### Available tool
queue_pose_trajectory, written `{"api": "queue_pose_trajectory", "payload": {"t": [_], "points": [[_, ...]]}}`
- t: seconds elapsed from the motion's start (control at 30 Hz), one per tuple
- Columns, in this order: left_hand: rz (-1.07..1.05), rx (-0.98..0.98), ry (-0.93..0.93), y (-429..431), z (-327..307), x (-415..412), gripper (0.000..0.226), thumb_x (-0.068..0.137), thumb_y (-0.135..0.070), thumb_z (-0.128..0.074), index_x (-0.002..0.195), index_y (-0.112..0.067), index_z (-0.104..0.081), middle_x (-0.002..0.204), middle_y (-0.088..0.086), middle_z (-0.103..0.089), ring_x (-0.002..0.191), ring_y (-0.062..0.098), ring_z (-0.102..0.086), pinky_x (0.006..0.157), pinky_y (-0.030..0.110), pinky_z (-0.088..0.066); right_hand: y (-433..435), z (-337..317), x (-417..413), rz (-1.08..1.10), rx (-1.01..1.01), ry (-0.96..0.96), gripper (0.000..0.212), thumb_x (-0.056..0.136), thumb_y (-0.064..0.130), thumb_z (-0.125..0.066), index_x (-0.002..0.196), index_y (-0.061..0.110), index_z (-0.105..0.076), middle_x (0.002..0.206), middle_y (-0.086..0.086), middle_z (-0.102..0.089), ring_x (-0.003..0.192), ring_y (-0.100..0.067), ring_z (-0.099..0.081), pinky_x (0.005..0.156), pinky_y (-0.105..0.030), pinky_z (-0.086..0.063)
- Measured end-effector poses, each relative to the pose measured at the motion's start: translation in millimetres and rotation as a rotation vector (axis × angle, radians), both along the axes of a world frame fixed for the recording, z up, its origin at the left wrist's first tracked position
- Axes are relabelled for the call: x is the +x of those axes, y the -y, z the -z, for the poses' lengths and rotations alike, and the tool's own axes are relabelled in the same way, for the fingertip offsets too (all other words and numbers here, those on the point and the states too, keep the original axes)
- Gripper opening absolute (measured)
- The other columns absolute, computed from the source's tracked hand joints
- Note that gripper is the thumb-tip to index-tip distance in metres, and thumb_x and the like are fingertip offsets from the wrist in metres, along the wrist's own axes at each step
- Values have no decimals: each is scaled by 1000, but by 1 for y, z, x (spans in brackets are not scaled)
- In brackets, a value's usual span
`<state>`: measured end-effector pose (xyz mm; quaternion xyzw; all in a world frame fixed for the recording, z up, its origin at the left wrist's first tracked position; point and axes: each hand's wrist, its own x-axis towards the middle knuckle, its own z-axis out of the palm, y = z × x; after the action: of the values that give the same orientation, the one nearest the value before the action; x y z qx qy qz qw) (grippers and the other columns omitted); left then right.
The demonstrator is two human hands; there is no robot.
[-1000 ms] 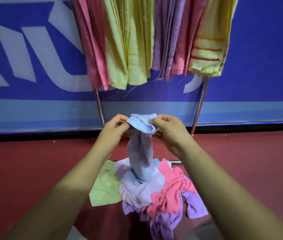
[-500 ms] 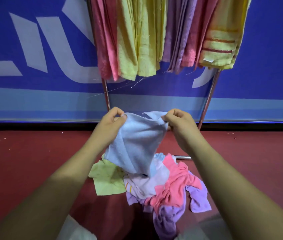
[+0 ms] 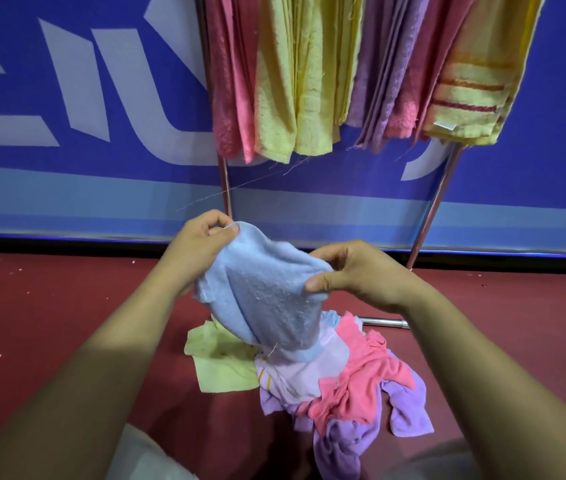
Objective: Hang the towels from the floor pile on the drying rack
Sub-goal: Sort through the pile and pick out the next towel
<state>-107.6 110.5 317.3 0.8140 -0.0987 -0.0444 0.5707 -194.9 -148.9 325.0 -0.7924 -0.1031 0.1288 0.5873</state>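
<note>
Currently holding a light blue towel (image 3: 267, 299) up off the red floor (image 3: 49, 323), left hand (image 3: 198, 247) pinching one upper corner, right hand (image 3: 354, 275) gripping the opposite edge with the thumb in front, cloth sagging between them and hanging down in front of the floor pile (image 3: 354, 382). Looking past it at that heap of pink, purple, white and yellow-green towels lying near the foot of the drying rack (image 3: 431, 209), hung side by side with pink, yellow and purple towels (image 3: 309, 81) against a blue banner (image 3: 67, 168) with pale lettering.
</note>
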Motion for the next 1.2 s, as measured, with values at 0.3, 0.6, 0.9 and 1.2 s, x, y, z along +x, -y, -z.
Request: {"api": "queue_pose_trajectory", "payload": {"t": [0.3,0.6,0.9,1.2], "points": [[299,310,58,-15,-9,3,11,86,-21,-76,94,-21,-69,78,7,-68,63,8,-52,59,18,-45,20,8,25,478,-373,330,15,79,17,-77,78,7,-65,88,-2,-63,79,-11,-57,71,-23,-44],[168,621,162,-32,1,21,7,94,-22,-62,88,-26,-62,78,-2,-66,71,17,-56,69,32,-45,41,13,32,427,-588,223,21,80,26,-81,79,11,-66,64,1,-56,60,-12,-48,49,-16,-35],[-10,625,179,-45,-11,26,14,92,-31,-66,85,-20,-71,79,1,-70,77,20,-61,66,27,-43,56,10,26,275,90,-145,12,87,13,-75,81,9,-65,72,-7,-63,67,-20,-57,64,-33,-43],[-56,644,188,-36,-6,25,9,94,-22,-63,90,-18,-70,85,2,-69,85,22,-60,66,30,-39,59,17,31,369,207,-115,29,98,16,-61,89,-10,-67,86,-24,-63,80,-31,-54,78,-43,-43]]}}
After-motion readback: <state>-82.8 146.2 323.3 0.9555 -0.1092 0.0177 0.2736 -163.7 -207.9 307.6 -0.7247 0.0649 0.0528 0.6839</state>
